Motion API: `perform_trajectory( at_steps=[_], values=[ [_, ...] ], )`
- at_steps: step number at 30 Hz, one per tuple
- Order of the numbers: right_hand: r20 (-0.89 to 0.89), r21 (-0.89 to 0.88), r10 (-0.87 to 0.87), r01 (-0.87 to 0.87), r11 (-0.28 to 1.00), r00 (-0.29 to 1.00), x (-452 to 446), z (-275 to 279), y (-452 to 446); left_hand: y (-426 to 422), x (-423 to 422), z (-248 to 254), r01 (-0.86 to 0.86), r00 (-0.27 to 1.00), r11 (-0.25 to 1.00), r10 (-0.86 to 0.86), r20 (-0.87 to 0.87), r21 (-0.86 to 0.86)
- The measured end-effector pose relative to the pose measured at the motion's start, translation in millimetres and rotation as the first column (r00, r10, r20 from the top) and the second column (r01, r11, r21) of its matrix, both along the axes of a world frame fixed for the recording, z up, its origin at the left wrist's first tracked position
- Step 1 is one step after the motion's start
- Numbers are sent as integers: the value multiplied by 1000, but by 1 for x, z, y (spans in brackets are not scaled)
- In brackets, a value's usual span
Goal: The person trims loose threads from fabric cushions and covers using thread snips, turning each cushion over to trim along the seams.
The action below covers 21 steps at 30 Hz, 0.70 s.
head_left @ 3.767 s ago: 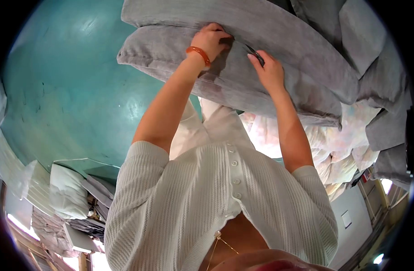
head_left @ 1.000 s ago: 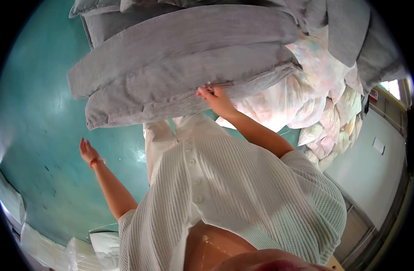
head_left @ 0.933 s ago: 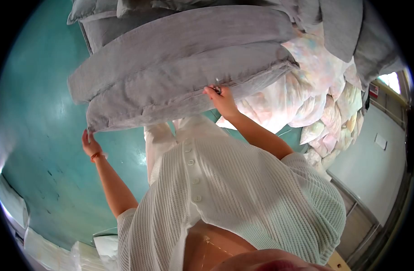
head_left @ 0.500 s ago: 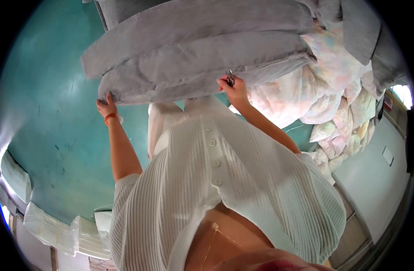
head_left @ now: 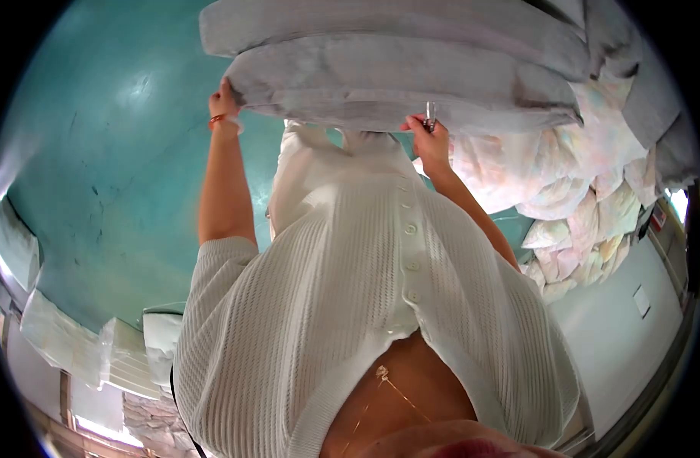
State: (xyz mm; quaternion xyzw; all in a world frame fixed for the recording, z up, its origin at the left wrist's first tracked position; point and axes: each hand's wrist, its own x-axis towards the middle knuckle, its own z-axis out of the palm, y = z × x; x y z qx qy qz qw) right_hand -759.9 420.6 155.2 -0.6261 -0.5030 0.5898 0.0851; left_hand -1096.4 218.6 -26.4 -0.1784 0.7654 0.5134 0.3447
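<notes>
A long grey fabric cushion (head_left: 388,72) lies across in front of me, its near edge against my body. My left hand (head_left: 224,105) is closed on its left corner, the fingers partly hidden behind the fabric. At the near edge, right of the middle, my right hand (head_left: 432,143) is closed around a small shiny metal tool (head_left: 431,113). It looks like thread snips, with the tip pointing away from me. The thumb and fingers of that hand also touch the cushion's edge.
Another grey cushion (head_left: 380,21) lies just beyond the first. To the right is a big heap of pale patterned filled bags (head_left: 510,168), with more grey cushions (head_left: 655,99) at far right. The floor (head_left: 136,198) is green. Plastic-wrapped white packages (head_left: 60,328) stand at lower left.
The cushion and both hands have shifted up and to the right in the view, as my body turned a little. Both hands keep their hold.
</notes>
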Motion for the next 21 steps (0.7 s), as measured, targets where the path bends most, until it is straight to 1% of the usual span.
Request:
perform_trajectory(
  at_steps=[2,3,4,5,6,7,8,10,11,12,13,14,15,16,17,18,19,20,21],
  values=[
    [-29,-8,16,-16,1000,999,-18,-8,-5,2,-4,1,56,998,995,-53,34,-79],
    [-42,-8,11,-12,1000,999,-27,-10,-11,0,-1,-1,9,1000,1000,-8,17,-17],
    [-80,-82,-15,9,997,997,-40,-2,-15,0,4,-4,-36,999,998,36,2,51],
    [-87,-87,3,-11,996,996,-47,-3,-19,-2,6,-7,5,1000,996,-6,6,87],
    [-76,-130,20,-30,991,997,-50,-5,-22,-1,13,-9,46,999,991,-48,13,124],
    [-64,-169,36,-46,984,997,-55,-5,-25,9,23,17,-8,999,981,2,32,195],
    [-70,-161,58,-68,985,996,-56,-9,-30,16,36,45,-66,997,960,54,50,272],
    [-53,-145,97,-103,984,994,-54,-16,-40,18,53,68,-10,996,933,-22,85,359],
    [-55,-137,134,-141,981,989,-60,-9,-43,24,62,95,-68,992,903,15,127,425],
    [-52,-215,52,-62,975,997,-68,1,-50,23,70,97,-1,995,907,-42,94,422],
    [-35,-294,-30,19,956,999,-71,8,-54,26,78,106,24,991,897,-79,105,441],
    [-27,-292,7,-15,956,1000,-74,13,-57,29,84,116,49,986,886,-116,118,461],
    [-47,-327,-40,22,945,998,-77,17,-59,33,90,122,12,988,886,-80,128,464],
    [-61,-362,-92,64,930,994,-78,21,-60,35,96,129,128,981,880,-180,73,457],
    [-46,-358,-63,42,933,997,-77,22,-59,39,102,136,245,959,862,-282,18,444],
    [-67,-360,-205,168,918,976,-75,19,-59,42,106,144,214,967,866,-254,30,451],
    [-88,-362,-345,293,885,934,-68,14,-58,47,112,153,344,936,827,-337,-98,444],
    [-98,-350,-458,401,847,883,-48,-4,-45,57,119,158,470,883,777,-414,-222,420],
    [-88,-337,-441,390,857,893,-42,-4,-37,65,125,166,448,894,782,-396,-211,433]
  ],
)
